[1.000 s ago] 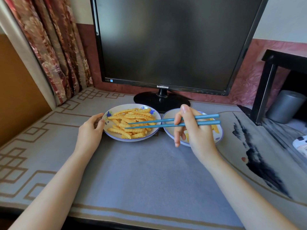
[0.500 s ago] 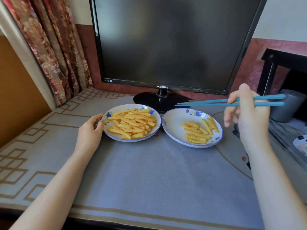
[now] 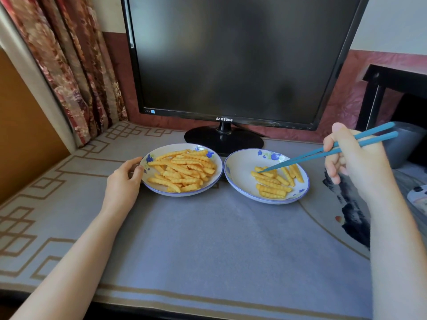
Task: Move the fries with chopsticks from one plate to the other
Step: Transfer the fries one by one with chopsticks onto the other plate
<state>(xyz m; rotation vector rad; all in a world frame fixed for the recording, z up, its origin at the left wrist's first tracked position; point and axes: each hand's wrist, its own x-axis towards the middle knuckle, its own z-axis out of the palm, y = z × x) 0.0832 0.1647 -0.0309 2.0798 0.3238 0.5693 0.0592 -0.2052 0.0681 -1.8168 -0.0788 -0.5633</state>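
My left hand [image 3: 123, 181] gripped rim of fuller plate [image 3: 157, 190], steadying it; right hand [image 3: 353, 162] pinched chopsticks [image 3: 323, 153], tips nearly together, angled down onto fries [image 3: 275, 181] in sparser plate [image 3: 240, 176].

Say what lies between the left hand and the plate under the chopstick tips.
The head view shows the fuller plate, heaped with fries; the left hand grips its rim. It sits beside the right plate, where the chopsticks in the right hand point.
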